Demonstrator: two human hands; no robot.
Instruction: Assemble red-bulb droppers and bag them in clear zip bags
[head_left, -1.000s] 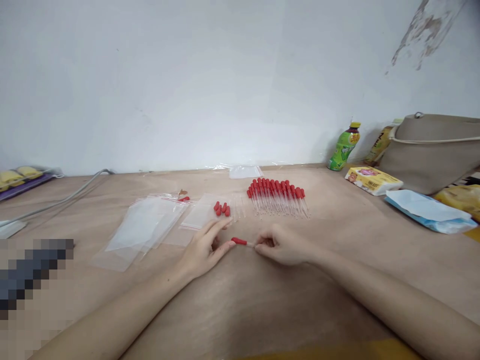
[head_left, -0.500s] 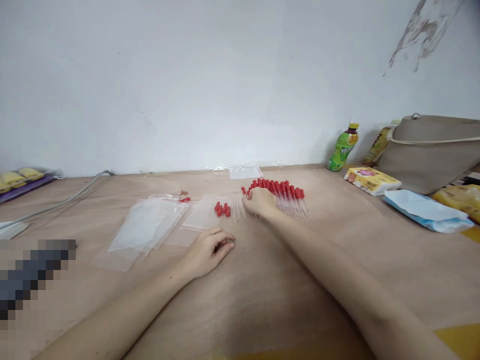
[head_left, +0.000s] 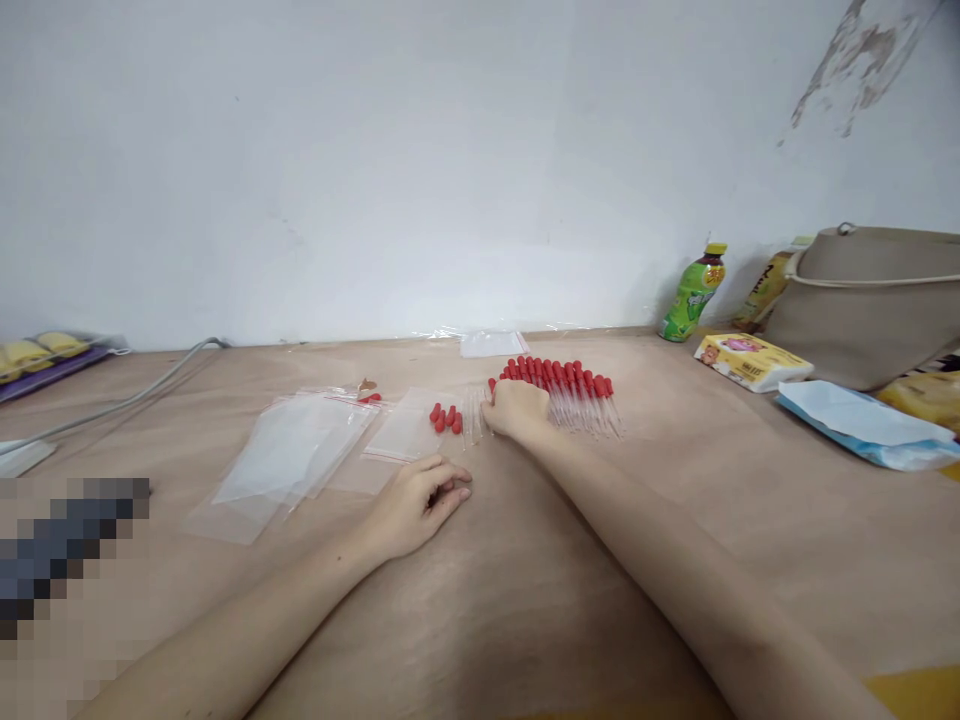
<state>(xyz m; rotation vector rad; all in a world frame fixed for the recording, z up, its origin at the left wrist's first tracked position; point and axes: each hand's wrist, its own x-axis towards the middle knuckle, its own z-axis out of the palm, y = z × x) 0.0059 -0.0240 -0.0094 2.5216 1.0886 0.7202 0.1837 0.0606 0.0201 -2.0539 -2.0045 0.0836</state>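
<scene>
My right hand (head_left: 519, 408) reaches over the left end of a row of glass droppers (head_left: 574, 390) with red rubber bulbs. Its fingers are bent together and pinch downward; what lies between them is hidden. Just left of the fingertips lie a few thin clear glass tubes (head_left: 471, 415) without bulbs. Several loose red bulbs (head_left: 447, 418) sit beside those tubes. My left hand (head_left: 426, 500) rests on the table nearer to me, fingers loosely curled and apart from the thumb, with nothing in it. Clear zip bags (head_left: 292, 450) lie to its left.
Against the wall is another small bag (head_left: 493, 344). At right stand a green drink bottle (head_left: 691, 295), a tissue pack (head_left: 752, 361), a blue-and-white packet (head_left: 862, 425) and a grey handbag (head_left: 862, 310). A grey cable (head_left: 142, 398) crosses the left side.
My right hand has shifted very slightly to the left and down by the droppers' left end, uncovering more red bulbs. My left hand stays put. The view has turned slightly.
</scene>
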